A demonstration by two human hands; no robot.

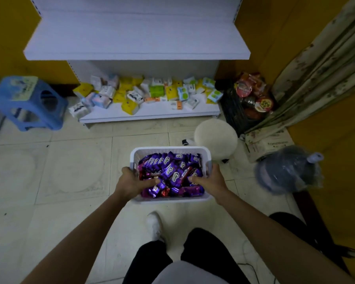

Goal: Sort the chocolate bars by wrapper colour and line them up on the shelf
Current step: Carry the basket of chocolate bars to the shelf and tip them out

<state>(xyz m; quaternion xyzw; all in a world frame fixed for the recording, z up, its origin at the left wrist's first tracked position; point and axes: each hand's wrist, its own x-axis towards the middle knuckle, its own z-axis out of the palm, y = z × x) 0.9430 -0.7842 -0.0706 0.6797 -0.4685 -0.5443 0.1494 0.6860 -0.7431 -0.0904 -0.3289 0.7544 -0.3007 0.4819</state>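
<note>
While I face the white shelf unit [135, 37], its broad upper shelf lies far ahead of me, and the lower shelf [152, 112] carries a jumble of yellow, white and green packets [143, 93]. Nearer, over the tiled floor, is the white basket [168, 150], its long axis running near to far. My left hand [131, 182] grips its left rim and my right hand [210, 180] grips its right rim. On each hand the fingers curl round the outside wall and the thumb lies inward over the load. Chocolate bars [172, 171] fill the basket in a mixed heap, mostly purple, with a few red bars [164, 192] at the left and near sides. None is on the shelf yet. The shelf lies straight ahead, no nearer to one hand than the other. Both hands are occupied, so I judge that the basket must be set down first.
</note>
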